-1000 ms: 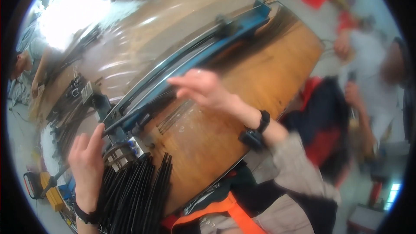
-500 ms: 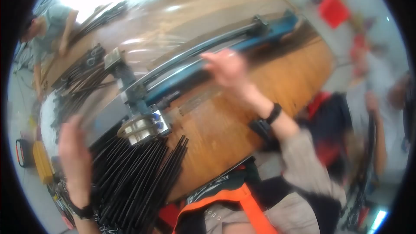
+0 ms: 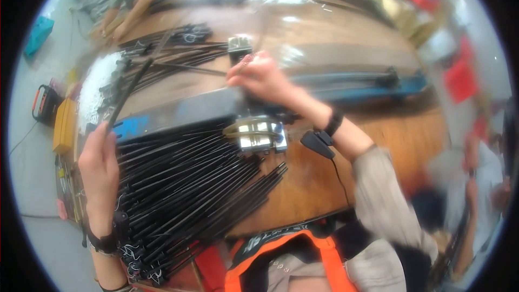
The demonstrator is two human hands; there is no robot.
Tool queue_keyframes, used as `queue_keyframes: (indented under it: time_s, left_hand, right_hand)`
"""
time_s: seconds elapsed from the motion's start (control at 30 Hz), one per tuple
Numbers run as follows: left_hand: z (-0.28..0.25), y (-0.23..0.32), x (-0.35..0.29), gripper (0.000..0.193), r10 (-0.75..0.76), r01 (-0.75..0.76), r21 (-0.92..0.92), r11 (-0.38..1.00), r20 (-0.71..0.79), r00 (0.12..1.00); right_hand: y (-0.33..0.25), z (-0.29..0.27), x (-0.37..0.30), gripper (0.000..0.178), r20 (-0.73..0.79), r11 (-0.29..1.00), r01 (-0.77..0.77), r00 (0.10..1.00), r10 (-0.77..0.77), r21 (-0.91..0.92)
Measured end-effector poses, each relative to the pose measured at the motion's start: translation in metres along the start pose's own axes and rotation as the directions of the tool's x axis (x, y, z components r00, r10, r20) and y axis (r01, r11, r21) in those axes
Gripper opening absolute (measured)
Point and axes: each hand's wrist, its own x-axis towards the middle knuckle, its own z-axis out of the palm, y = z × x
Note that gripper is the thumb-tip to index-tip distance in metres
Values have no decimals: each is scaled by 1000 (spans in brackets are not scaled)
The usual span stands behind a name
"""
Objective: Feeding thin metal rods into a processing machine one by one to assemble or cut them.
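One dark rod [image 3: 130, 94] is in your left hand [image 3: 100, 170] — fingers and thumb closed on its lower end, the rest slanting up and away to the right of that grip. Expect it to be light and stiff, though so long beyond your fingers that its far end will likely swing; a hold nearer the middle should steady it. It may prove smooth, so pinch firmly. Your right hand [image 3: 262, 78] is well apart from it, fingertips drawn in near the thumb; something small and reddish shows there — you cannot tell whether it is held. Right of your left grip lies a heap of black rods [image 3: 184, 178]; below your right, a metal block [image 3: 248, 140].
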Motion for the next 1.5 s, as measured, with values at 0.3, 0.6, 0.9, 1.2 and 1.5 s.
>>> queue_keyframes:
  time_s: [0.3, 0.6, 0.9, 1.2, 1.5]
  left_hand:
    - [28, -16, -9, 23, -96, 103, -171, 980, 51, 994]
    - [71, 4, 34, 22, 92, -90, -20, 996, 253, 963]
    - [191, 40, 66, 17, 336, -281, -285, 916, 164, 928]
    - [195, 39, 64, 17, 340, -252, -355, 900, 213, 916]
    - [202, 62, 64, 19, 192, -128, -237, 963, 272, 943]
  right_hand:
    - [0, 18, 11, 24, 274, 917, 233, 951, -144, -325]
    - [36, -194, -132, 15, -1, 555, -25, 999, 43, -831]
    - [43, -234, -169, 7, -134, 580, -223, 972, 193, -783]
    - [44, -229, -171, 12, -149, 583, -270, 957, 247, -766]
    - [-33, -141, -174, 36, 5, 716, -8, 1000, 16, -698]
